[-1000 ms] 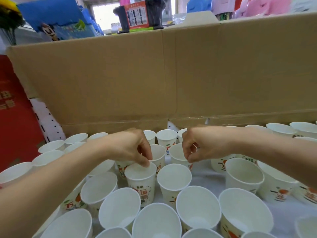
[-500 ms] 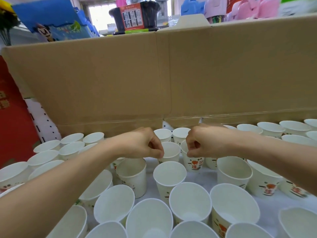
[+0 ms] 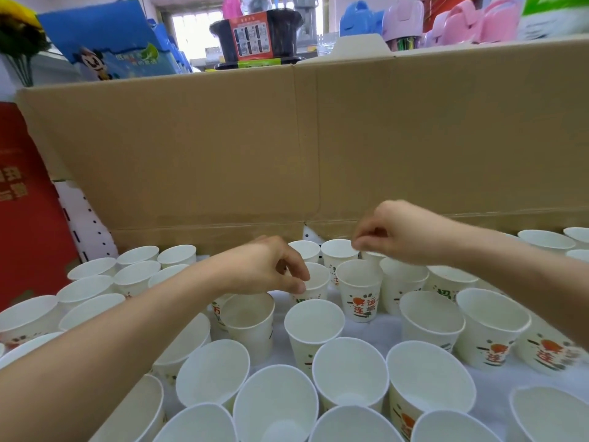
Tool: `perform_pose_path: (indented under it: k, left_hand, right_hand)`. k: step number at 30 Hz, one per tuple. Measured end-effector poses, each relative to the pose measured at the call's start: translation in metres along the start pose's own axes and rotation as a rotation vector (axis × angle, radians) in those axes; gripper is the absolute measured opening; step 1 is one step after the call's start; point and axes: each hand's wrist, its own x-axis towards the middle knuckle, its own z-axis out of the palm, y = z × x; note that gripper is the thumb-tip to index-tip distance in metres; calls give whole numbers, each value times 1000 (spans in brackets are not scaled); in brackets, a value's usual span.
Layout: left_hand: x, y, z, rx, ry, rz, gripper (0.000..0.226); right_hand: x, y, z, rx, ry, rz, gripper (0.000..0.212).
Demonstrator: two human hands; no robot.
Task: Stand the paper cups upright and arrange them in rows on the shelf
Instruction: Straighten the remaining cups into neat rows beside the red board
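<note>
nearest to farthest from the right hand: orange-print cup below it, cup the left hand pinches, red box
1. orange-print cup, just below the right hand
2. pinched cup, to the left, in the left hand
3. red box, far left edge

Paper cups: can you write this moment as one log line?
left hand pinches middle cup rim | right hand curled over back-row cup, grip unclear | nearby cups stand upright
</note>
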Motion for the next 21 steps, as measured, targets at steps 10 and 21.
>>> perform_pose_path:
  k: [10, 21]
  left_hand:
    - [5, -4, 1, 2, 15, 30, 6]
    - [2, -5, 2, 9, 14, 44, 6]
  right_hand:
    - [-30, 19, -3, -12, -246, 192, 11]
    - [-25, 7, 12, -85, -185, 91, 8]
